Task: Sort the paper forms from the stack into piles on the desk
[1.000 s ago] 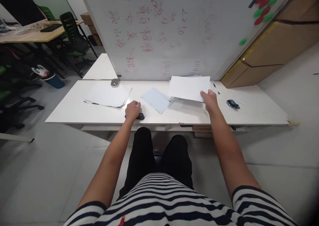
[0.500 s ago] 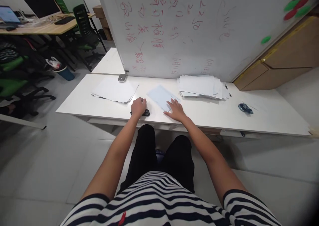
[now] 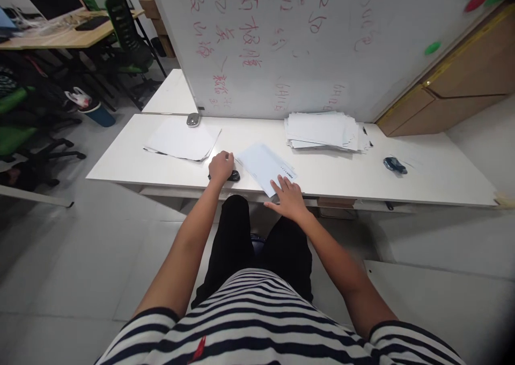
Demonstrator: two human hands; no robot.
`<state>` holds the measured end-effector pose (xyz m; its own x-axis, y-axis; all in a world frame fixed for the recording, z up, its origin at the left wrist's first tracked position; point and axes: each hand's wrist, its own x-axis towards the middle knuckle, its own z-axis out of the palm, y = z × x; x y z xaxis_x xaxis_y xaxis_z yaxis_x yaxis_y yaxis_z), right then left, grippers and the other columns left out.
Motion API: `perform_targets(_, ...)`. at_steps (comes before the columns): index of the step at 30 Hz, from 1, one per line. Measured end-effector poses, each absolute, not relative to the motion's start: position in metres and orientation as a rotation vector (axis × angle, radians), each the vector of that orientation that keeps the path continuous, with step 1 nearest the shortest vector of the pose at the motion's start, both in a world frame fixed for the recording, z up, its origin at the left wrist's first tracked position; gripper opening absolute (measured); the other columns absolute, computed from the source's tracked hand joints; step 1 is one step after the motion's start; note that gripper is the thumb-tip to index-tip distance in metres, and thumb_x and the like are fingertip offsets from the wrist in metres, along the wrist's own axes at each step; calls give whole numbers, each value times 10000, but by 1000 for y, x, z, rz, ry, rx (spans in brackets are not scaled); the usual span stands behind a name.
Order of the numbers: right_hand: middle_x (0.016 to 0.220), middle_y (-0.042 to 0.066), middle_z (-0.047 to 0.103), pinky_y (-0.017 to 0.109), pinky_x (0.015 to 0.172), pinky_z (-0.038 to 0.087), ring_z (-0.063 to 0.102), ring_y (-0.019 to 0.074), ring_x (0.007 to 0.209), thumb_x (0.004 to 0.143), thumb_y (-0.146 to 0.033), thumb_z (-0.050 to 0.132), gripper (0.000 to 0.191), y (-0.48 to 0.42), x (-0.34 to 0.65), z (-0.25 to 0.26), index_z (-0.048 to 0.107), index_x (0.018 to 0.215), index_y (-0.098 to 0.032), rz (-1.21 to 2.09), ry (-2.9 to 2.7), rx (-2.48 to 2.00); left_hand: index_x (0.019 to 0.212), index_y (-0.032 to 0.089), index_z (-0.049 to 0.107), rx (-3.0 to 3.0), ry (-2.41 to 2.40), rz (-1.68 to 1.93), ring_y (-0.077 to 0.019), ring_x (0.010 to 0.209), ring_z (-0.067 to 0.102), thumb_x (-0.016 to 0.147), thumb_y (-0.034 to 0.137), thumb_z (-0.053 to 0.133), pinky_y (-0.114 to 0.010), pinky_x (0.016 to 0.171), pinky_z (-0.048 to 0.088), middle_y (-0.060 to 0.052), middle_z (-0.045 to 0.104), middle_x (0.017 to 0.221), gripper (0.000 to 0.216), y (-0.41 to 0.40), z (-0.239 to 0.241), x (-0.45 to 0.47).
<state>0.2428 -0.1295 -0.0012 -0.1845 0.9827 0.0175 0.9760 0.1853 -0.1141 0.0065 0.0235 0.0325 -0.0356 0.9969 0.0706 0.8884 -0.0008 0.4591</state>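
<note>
My left hand (image 3: 221,165) is closed over a black stapler (image 3: 233,176) near the desk's front edge; the hand hides most of it. A pale blue-white sheet of paper (image 3: 261,163) with small dark print along one side lies slanted just to the right of it. The sheet's near corner reaches the front edge of the desk. My right hand (image 3: 288,197) touches the sheet's lower right part, its fingers spread and the thumb stretched out to the left.
A thick stack of papers (image 3: 322,130) lies at the back right, below a whiteboard (image 3: 257,86). More white sheets (image 3: 181,139) are on the left, with a grey mouse-like object (image 3: 193,119) behind them. A dark blue tape-dispenser-like item (image 3: 395,165) sits far right.
My right hand has drawn the sheet toward me and slightly right, to the desk edge. My left hand stays on the stapler. The view has shifted a little.
</note>
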Motion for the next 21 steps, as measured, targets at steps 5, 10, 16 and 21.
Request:
perform_targets(5,1437,119,441,455,943,308,483,286,1173,919,-219,406,441,-163,245,-13,466,1355,-229,-100,-2226,-1866,988,249,578,1964,1995,613,-252,984,581,922,485,299,-372,800,430,-64,665,1064,372,25,29,5)
perform_targets(10,1053,77,707,404,949,318,593,202,952,917,-131,382,352,-165,254,-15,617,1169,-198,-156,-2073,-1669,1007,228,587,2059,1928,711,-252,1008,570,932,434,289,-381,833,428,-87,661,1070,370,23,37,7)
perform_targets(16,1001,81,703,382,978,375,615,204,967,944,-232,308,380,-171,263,11,655,1093,-191,-137,-1729,-1705,1118,220,578,2609,1427,876,-234,1224,454,938,368,324,-433,1095,240,-87,602,1208,344,-15,51,14)
perform_targets(21,787,98,669,322,767,445,600,209,770,941,-458,313,468,-183,282,13,673,915,-160,-64,-1155,-1927,1261,222,479,2627,1464,859,-248,1376,290,901,468,401,-455,1135,213,-121,446,1392,443,-76,19,30)
